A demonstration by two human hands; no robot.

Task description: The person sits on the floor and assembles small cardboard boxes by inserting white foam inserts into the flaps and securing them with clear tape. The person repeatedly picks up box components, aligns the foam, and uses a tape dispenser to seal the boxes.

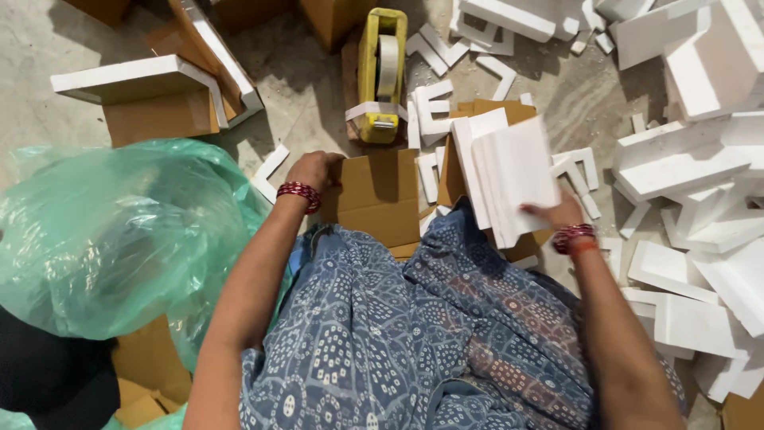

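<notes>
My left hand (316, 170) is closed on the left edge of a brown cardboard piece (380, 197) that lies on the floor in front of my lap. My right hand (557, 213) holds a stack of white foam sheets (509, 177), tilted up on edge over more cardboard; the fingers are partly hidden behind the stack. Red bangles sit on both wrists. A yellow tape dispenser (380, 76) with a white roll stands on the floor just beyond the cardboard.
A large green plastic bag (111, 231) bulges at the left. White foam blocks (700, 167) and scraps pile up at the right and the top. Cardboard boxes with foam corners (159, 95) stand at the upper left. Blue patterned cloth covers my lap.
</notes>
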